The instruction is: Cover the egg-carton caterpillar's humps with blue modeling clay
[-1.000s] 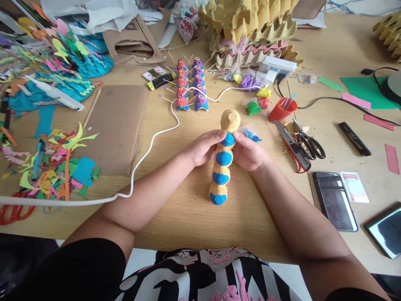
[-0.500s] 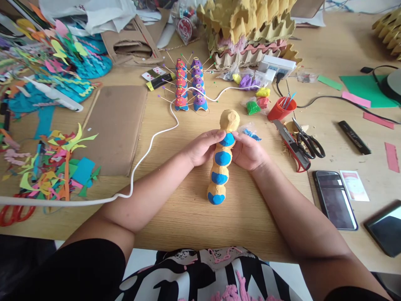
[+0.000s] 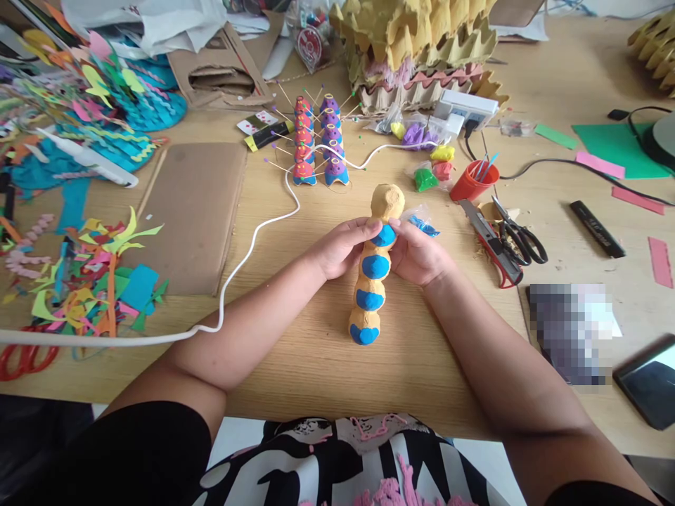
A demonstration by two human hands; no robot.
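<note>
Between my hands is a yellow egg-carton caterpillar [image 3: 371,283], a row of rounded bumps with blue clay patches on all but the far end bump. My left hand [image 3: 345,247] grips its left side, thumb on the edge of the uppermost blue patch. From the right, my right hand [image 3: 420,253] grips it at the same height, its thumb also on that patch. The other fingers of both hands are partly hidden behind the caterpillar. Just beyond my right hand lies a small bag of blue clay [image 3: 423,223].
Red and purple caterpillars [image 3: 304,144] stand behind, with a white cable [image 3: 255,242] crossing near them. To the right are a red cup [image 3: 472,184], a box cutter [image 3: 490,242] and black scissors [image 3: 519,235]. Paper scraps [image 3: 100,281] and cardboard [image 3: 193,211] lie left; egg trays [image 3: 422,49] are stacked behind.
Both hands keep the same grip on the caterpillar, which has barely shifted. The phone and card at the right are now covered by a pixelated patch.
</note>
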